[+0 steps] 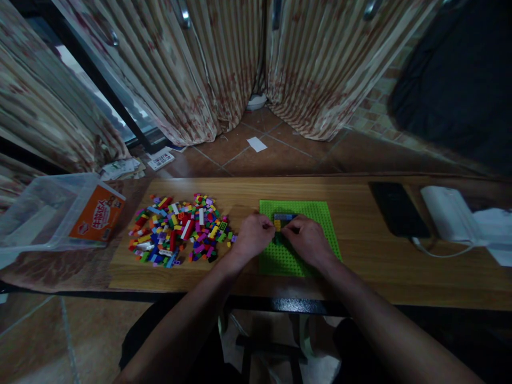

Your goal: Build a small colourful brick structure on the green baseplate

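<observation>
at one green baseplate, two hands

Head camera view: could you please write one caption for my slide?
Left hand and right hand at a small brick build on a green baseplate, with a colourful brick pile to the left.

Two hands, one baseplate, one plastic box, one phone, one power bank, one cable. Bricks are too many to count.
</observation>
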`<control>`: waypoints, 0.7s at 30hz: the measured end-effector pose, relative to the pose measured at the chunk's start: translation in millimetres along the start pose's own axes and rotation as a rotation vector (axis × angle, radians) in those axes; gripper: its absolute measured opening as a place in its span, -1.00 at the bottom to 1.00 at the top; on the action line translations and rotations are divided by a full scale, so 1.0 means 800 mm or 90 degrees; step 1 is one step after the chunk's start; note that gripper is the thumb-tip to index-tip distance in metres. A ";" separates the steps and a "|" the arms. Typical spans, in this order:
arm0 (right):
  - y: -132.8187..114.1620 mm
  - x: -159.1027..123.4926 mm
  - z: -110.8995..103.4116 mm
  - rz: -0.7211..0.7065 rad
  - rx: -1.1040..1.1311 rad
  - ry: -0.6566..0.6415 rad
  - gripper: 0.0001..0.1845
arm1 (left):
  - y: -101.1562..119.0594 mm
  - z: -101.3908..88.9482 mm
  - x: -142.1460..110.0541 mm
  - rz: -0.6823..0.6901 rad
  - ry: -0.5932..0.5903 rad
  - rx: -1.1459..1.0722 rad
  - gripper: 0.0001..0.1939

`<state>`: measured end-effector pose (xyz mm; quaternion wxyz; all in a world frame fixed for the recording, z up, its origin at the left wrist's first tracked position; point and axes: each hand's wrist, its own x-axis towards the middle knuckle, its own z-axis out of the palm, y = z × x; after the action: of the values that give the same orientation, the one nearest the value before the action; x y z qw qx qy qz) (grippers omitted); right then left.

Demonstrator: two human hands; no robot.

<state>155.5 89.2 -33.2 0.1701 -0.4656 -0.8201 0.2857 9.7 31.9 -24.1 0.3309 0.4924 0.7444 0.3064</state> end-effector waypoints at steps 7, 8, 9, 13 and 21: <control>0.002 0.000 0.001 -0.006 0.006 -0.001 -0.79 | -0.002 0.000 0.002 0.005 -0.013 -0.005 -0.81; 0.002 0.000 0.001 -0.007 0.011 0.001 -0.79 | -0.002 0.000 0.002 0.006 -0.014 -0.009 -0.82; 0.003 -0.001 0.001 -0.009 0.014 0.005 -0.80 | -0.002 0.000 0.003 0.006 -0.014 -0.012 -0.82; 0.006 -0.004 0.002 -0.022 0.023 0.039 -0.79 | -0.006 0.000 0.004 -0.002 -0.002 -0.029 -0.84; 0.006 -0.011 0.005 -0.103 0.058 0.110 -0.76 | -0.010 0.006 0.004 0.015 0.016 -0.028 -0.82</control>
<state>161.0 82.8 -39.5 0.2837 -0.4125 -0.8236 0.2665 8.4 32.6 -34.0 0.3290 0.4896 0.7357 0.3328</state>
